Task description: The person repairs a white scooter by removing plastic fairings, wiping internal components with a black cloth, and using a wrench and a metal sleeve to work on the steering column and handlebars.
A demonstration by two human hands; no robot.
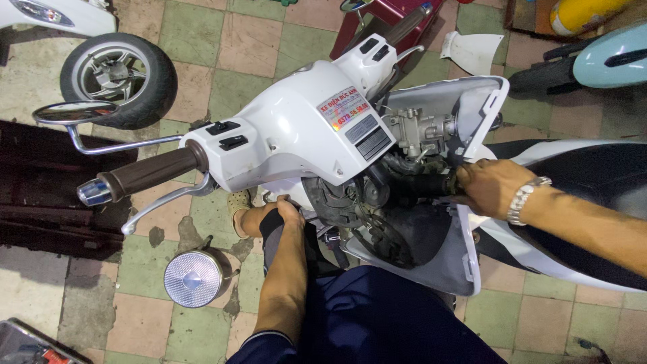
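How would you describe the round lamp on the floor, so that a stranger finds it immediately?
Start at the white scooter's handlebar cover and follow its brown grip downward. Below it, on the tiled floor, lies a round headlight beside the left hand. Unlike the black wheel, it is chrome-rimmed with ribbed glass.

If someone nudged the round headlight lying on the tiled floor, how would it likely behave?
The headlight rests lens-up on a rounded housing, so it would probably rock or roll. Its lens looks breakable. It seems light, being one detached unit.
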